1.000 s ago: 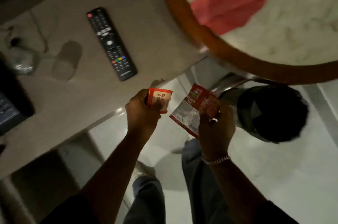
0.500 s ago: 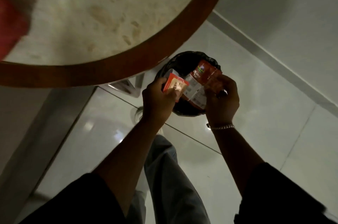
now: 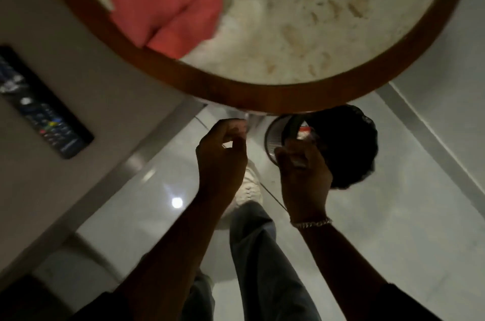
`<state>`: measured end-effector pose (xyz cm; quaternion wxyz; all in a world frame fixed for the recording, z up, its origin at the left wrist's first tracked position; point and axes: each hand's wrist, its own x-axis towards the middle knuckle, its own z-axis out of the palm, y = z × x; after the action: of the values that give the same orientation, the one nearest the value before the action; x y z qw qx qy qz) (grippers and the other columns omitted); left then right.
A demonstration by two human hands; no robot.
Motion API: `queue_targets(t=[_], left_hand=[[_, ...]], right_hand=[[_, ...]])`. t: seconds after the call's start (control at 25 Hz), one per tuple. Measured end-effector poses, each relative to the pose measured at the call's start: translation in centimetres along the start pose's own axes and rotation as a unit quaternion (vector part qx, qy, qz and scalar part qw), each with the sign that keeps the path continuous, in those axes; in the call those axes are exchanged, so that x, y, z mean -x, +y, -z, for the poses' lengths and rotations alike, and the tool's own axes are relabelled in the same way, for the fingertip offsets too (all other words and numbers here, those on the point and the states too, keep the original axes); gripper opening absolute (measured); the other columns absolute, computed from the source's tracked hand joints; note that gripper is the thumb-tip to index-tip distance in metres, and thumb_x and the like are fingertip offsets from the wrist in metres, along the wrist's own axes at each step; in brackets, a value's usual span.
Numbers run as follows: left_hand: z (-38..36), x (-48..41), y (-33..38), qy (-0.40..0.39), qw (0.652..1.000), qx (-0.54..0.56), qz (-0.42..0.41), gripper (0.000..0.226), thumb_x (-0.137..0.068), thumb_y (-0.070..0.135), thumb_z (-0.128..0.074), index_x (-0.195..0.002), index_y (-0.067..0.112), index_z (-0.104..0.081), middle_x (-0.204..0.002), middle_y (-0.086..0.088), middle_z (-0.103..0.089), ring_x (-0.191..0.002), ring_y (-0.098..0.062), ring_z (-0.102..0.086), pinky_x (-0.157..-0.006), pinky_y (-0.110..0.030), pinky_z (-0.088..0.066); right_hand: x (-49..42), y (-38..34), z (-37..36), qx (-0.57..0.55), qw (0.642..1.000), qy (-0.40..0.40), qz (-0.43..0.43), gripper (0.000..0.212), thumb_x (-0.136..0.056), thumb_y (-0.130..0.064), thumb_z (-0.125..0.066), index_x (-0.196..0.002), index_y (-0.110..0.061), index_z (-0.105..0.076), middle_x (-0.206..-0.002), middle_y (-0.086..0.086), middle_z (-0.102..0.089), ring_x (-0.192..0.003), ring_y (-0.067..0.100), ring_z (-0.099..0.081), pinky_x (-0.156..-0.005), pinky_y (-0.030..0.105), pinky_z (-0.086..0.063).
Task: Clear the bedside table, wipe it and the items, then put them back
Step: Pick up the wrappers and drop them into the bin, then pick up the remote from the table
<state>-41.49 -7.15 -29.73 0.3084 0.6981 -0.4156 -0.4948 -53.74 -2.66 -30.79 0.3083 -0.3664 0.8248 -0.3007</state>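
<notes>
The round bedside table has a brown wooden rim and a pale mottled top, and fills the upper part of the view. A red cloth lies on its left side. Below its rim a black-lined waste bin stands on the floor. My right hand is at the bin's near rim, fingers curled, and a red and white packet shows at its fingertips over the bin's mouth. My left hand hovers left of the bin with fingers curled, and I see nothing in it.
A black remote control lies on a beige surface to the left of the table. The floor is glossy white tile. My leg and pale shoe stand between my two arms.
The view swung back left, so the remote and red cloth show again. The small orange packet has gone from my left hand. My right hand has dropped to the bin's rim.
</notes>
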Motion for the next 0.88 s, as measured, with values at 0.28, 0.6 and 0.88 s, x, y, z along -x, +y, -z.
queue_targets(t=[0.28,0.6,0.88], left_hand=[[17.8,-2.8,-2.6,0.372,0.928,0.032,0.004,0.023,-0.085,0.0,-0.059,-0.105,0.01,-0.065,-0.111,-0.005,-0.064,-0.101,-0.014,-0.061,-0.09,-0.033,-0.054],[21.8,-6.2,-5.4,0.363,0.917,0.081,0.146,0.052,-0.076,0.0,-0.073,-0.125,0.003,-0.058,-0.087,0.011,-0.066,-0.084,-0.007,-0.061,-0.075,-0.014,-0.046],[27.2,-0.3,-1.0,0.368,0.868,0.318,0.101,0.04,-0.073,0.0,-0.063,-0.106,0.021,-0.07,-0.096,-0.002,-0.074,-0.092,-0.02,-0.072,-0.088,-0.045,-0.059]], right_hand=[[5.6,-12.4,-15.1,-0.025,0.941,-0.26,0.216,0.019,-0.088,-0.017,-0.067,-0.106,-0.01,-0.067,-0.094,-0.002,-0.071,-0.082,-0.005,-0.06,-0.071,-0.001,-0.044],[6.2,-15.7,-25.6,0.017,0.911,-0.327,0.249,0.031,-0.09,0.0,-0.057,-0.119,-0.01,-0.063,-0.117,0.01,-0.068,-0.104,0.016,-0.063,-0.086,0.009,-0.048],[11.8,-20.3,-21.8,-0.075,0.875,-0.307,0.368,0.022,-0.093,-0.006,-0.058,-0.111,-0.013,-0.068,-0.114,0.006,-0.067,-0.107,0.014,-0.065,-0.088,0.018,-0.052]])
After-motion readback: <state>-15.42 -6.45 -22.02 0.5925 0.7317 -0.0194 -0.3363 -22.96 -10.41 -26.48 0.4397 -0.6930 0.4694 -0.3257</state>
